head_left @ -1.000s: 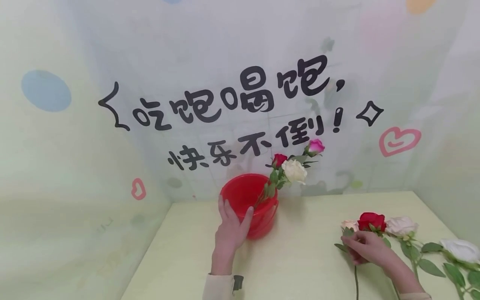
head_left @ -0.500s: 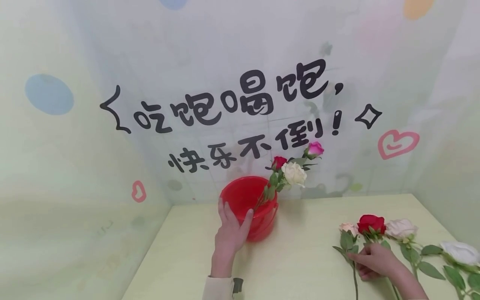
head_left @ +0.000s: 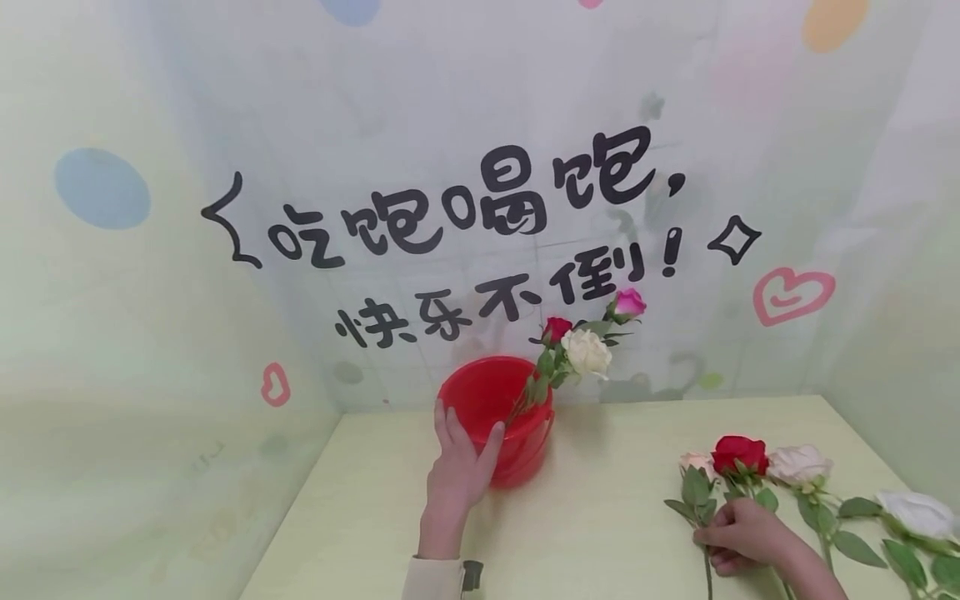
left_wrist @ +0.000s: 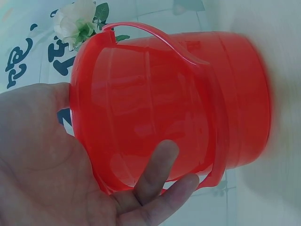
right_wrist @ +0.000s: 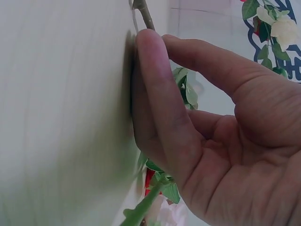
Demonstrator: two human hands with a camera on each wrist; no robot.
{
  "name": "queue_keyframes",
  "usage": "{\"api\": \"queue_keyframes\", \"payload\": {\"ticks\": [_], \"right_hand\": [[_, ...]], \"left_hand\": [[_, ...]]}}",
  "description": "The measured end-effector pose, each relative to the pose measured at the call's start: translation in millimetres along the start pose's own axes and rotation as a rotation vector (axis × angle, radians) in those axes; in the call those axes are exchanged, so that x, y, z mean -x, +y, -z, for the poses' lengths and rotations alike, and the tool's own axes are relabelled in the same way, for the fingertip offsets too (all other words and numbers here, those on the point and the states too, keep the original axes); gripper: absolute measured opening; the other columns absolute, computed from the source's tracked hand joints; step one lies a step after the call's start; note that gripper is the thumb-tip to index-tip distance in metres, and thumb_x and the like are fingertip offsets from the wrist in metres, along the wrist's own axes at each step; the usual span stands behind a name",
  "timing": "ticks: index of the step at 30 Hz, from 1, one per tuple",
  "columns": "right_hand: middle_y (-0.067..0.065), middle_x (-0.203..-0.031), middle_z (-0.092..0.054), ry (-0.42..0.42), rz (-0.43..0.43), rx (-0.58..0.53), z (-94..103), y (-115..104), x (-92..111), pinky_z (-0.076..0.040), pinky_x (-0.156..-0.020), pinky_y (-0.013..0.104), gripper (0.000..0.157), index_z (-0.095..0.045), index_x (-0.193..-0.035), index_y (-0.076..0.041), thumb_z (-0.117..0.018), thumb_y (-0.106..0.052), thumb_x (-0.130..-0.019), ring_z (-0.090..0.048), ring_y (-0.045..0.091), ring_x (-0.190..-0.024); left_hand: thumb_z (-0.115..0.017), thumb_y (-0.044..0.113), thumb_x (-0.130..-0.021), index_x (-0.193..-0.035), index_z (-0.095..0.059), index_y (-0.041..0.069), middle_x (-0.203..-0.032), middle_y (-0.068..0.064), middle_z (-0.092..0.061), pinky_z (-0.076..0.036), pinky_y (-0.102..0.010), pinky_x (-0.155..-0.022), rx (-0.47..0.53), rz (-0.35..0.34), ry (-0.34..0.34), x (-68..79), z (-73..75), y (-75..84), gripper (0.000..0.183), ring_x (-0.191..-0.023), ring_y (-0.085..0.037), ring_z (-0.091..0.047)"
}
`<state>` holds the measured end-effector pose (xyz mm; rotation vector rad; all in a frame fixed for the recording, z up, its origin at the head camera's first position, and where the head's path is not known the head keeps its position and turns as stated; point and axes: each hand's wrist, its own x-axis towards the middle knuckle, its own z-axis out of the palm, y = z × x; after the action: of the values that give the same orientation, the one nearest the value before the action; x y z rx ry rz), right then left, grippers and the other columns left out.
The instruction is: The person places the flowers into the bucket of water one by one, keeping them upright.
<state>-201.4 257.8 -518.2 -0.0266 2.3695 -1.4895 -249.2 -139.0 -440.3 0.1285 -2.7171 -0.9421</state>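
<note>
A red bucket point(head_left: 522, 458) stands at the back of the table with a red, a cream and a pink rose leaning out of its right side. My left hand point(head_left: 456, 479) grips the bucket around its near left rim. In the left wrist view, the thumb meets the rim and two fingers lie along the outer wall point(left_wrist: 155, 103). At the right, my right hand point(head_left: 742, 537) pinches the stem of a pale pink rose point(head_left: 696, 492) below its leaves, close over the tabletop. The right wrist view shows thumb and fingertip meeting at the brown-green stem point(right_wrist: 146, 15).
A red rose point(head_left: 739, 456), a pale blush rose point(head_left: 799, 465) and a white rose point(head_left: 917, 513) lie in a row at the right of the pale table point(head_left: 600, 517). A printed curtain point(head_left: 420, 108) hangs behind and along the sides.
My right hand has slid down from the pale pink rose's head to its lower stem and now pinches it. The left hand stays on the bucket.
</note>
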Motion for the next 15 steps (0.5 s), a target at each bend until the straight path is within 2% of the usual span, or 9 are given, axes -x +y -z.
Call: {"api": "queue_keyframes", "payload": {"ticks": [5, 9, 15], "right_hand": [[0.009, -0.078, -0.068, 0.005, 0.039, -0.006, 1.0, -2.0, -1.5, -0.062, -0.062, 0.029, 0.016, -0.061, -0.091, 0.005, -0.071, -0.005, -0.097, -0.071, 0.014, -0.066], [0.008, -0.08, -0.068, 0.03, 0.022, -0.047, 1.1, -3.8, -4.9, -0.063, -0.064, 0.03, 0.018, -0.059, -0.095, 0.005, -0.072, -0.007, -0.097, -0.072, 0.016, -0.068], [0.008, -0.081, -0.069, 0.0, 0.023, -0.095, 0.9, -1.7, -6.9, -0.064, -0.066, 0.032, 0.018, -0.06, -0.099, 0.007, -0.071, -0.007, -0.098, -0.074, 0.018, -0.072]], "left_hand": [[-0.07, 0.054, -0.095, -0.167, -0.008, 0.001, -0.163, -0.023, -0.03, -0.064, -0.044, -0.069, 0.012, -0.019, -0.001, -2.3, 0.7, -0.9, 0.108, -0.07, -0.021, -0.065], [-0.068, 0.054, -0.096, -0.167, -0.007, 0.001, -0.164, -0.022, -0.028, -0.064, -0.043, -0.067, 0.005, -0.008, -0.005, -2.4, 1.2, -1.8, 0.108, -0.067, -0.021, -0.063], [-0.068, 0.055, -0.096, -0.167, -0.008, 0.0, -0.164, -0.022, -0.027, -0.064, -0.043, -0.066, 0.005, -0.004, -0.023, -0.5, 2.3, -2.2, 0.108, -0.067, -0.021, -0.063]]}}
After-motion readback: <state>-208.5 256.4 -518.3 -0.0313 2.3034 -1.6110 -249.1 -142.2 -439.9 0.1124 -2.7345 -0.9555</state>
